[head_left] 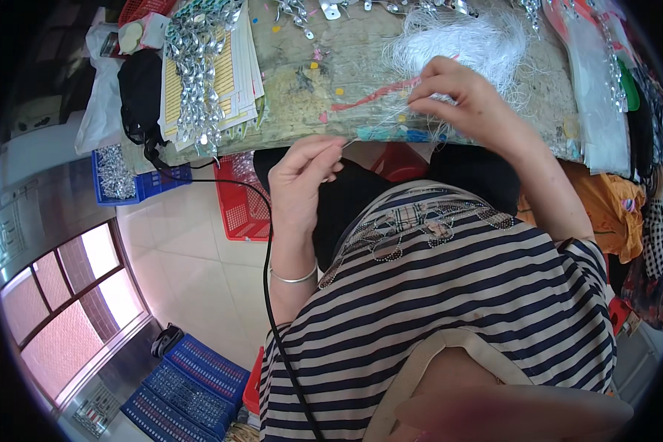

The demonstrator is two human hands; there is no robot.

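soft even daylight, sharp centre, fisheye bending and dark rim.

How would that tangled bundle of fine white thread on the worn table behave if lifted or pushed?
The tangled bundle of fine white thread probably hangs limp: its strands sprawl loose. It looks very light, mostly airy loops. Strands run toward the right hand and the left hand, so lifting it would likely snag and drag neighbouring strands across the worn table.

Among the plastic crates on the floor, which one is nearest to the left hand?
The red crate under the table edge, just beside the left hand. The blue crate of metal pieces stands further left, and the blue trays lie far below.
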